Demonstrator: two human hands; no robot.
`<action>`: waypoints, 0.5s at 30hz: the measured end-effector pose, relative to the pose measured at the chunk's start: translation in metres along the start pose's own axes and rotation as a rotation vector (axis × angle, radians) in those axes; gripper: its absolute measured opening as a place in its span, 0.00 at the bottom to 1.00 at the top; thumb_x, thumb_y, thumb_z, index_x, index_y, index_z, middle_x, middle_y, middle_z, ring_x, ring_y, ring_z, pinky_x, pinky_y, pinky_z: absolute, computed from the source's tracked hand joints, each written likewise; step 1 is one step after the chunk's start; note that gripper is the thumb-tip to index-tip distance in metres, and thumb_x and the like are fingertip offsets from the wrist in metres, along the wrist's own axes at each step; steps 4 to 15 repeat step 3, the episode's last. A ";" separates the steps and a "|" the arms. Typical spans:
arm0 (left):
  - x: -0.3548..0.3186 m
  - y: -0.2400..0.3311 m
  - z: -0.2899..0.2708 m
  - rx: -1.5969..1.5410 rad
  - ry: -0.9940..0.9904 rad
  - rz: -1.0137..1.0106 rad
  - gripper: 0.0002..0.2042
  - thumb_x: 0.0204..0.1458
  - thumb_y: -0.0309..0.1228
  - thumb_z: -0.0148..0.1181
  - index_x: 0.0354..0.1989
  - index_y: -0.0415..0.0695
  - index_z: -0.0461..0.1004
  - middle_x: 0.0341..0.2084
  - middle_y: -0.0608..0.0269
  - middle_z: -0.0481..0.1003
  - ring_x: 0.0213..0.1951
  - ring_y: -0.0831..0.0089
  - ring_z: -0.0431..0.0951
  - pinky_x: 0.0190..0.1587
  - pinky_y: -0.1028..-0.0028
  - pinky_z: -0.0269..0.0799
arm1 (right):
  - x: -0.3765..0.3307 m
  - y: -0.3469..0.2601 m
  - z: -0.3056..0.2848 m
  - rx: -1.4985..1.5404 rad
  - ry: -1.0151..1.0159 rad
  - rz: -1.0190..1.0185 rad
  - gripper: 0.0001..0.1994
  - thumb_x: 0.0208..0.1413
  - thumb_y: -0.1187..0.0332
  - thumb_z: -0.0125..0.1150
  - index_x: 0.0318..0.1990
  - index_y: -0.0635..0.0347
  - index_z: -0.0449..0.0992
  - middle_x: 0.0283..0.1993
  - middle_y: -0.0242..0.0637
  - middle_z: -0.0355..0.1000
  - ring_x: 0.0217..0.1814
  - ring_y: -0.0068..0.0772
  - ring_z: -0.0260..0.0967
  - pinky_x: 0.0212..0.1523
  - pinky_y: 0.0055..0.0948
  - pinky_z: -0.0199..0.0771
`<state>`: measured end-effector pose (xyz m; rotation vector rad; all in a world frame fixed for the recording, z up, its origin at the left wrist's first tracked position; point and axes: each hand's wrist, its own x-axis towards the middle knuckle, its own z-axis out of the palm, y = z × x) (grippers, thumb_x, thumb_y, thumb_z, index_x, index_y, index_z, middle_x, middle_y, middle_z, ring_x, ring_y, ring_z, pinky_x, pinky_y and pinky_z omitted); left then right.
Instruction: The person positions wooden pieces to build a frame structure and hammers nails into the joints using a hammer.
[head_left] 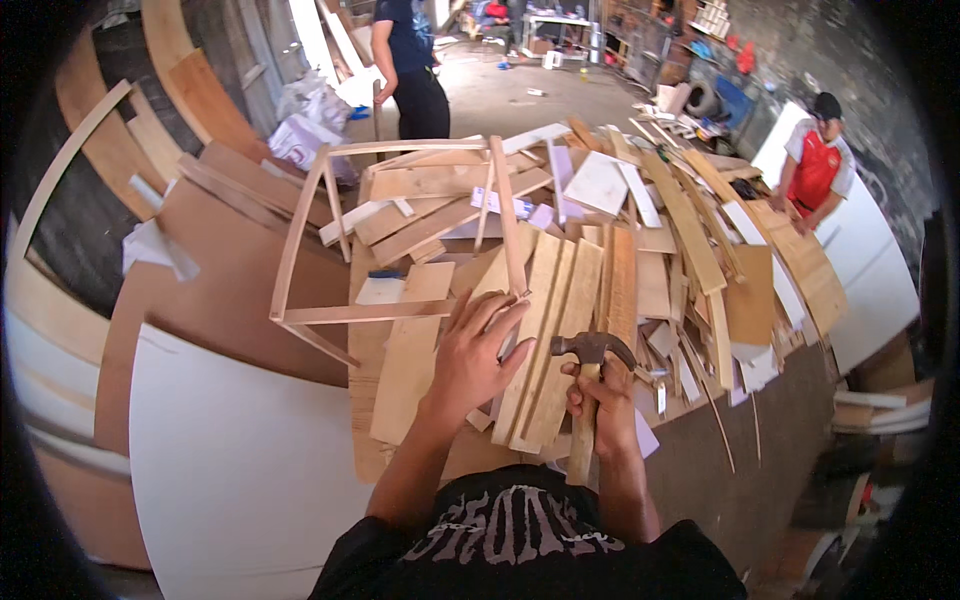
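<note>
A box-shaped wooden frame (390, 146) of thin pale bars stands left of centre, partly over the wood pile. At its near right corner, my left hand (478, 350) grips the lower bar, fingers laid over it and thumb apart. A small dark spot shows at that corner, too small to name. My right hand (606, 400) is closed around the handle of a claw hammer (592, 348). The hammer's dark head is up, near the hand, with its handle pointing down toward me. Several long grooved boards (550, 330) lie under and between my hands.
Loose boards and offcuts (700, 240) cover the worktable (375, 450). A large white panel (230, 460) and brown sheets (230, 270) lean at the left. One person (415, 70) stands beyond the frame; another person in red (815, 165) works at the far right.
</note>
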<state>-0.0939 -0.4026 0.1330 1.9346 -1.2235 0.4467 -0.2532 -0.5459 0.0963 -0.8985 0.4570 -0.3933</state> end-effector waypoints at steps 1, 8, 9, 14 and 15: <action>-0.001 -0.004 -0.002 -0.029 -0.013 0.017 0.21 0.47 0.33 0.67 0.52 0.46 0.74 0.47 0.59 0.74 0.53 0.60 0.72 0.64 0.51 0.60 | -0.005 0.006 -0.003 0.000 0.032 -0.016 0.19 0.59 0.76 0.48 0.59 0.61 0.63 0.45 0.40 0.70 0.28 0.24 0.63 0.25 0.23 0.64; -0.006 -0.014 -0.006 -0.044 -0.014 0.042 0.22 0.48 0.33 0.66 0.53 0.46 0.74 0.48 0.58 0.74 0.53 0.60 0.73 0.65 0.52 0.58 | -0.011 0.020 -0.018 0.197 0.032 0.045 0.22 0.59 0.75 0.49 0.61 0.61 0.62 0.47 0.39 0.70 0.30 0.23 0.62 0.27 0.22 0.65; -0.006 -0.014 -0.006 -0.044 -0.014 0.042 0.22 0.48 0.33 0.66 0.53 0.46 0.74 0.48 0.58 0.74 0.53 0.60 0.73 0.65 0.52 0.58 | -0.011 0.020 -0.018 0.197 0.032 0.045 0.22 0.59 0.75 0.49 0.61 0.61 0.62 0.47 0.39 0.70 0.30 0.23 0.62 0.27 0.22 0.65; -0.006 -0.014 -0.006 -0.044 -0.014 0.042 0.22 0.48 0.33 0.66 0.53 0.46 0.74 0.48 0.58 0.74 0.53 0.60 0.73 0.65 0.52 0.58 | -0.011 0.020 -0.018 0.197 0.032 0.045 0.22 0.59 0.75 0.49 0.61 0.61 0.62 0.47 0.39 0.70 0.30 0.23 0.62 0.27 0.22 0.65; -0.006 -0.014 -0.006 -0.044 -0.014 0.042 0.22 0.48 0.33 0.66 0.53 0.46 0.74 0.48 0.58 0.74 0.53 0.60 0.73 0.65 0.52 0.58 | -0.011 0.020 -0.018 0.197 0.032 0.045 0.22 0.59 0.75 0.49 0.61 0.61 0.62 0.47 0.39 0.70 0.30 0.23 0.62 0.27 0.22 0.65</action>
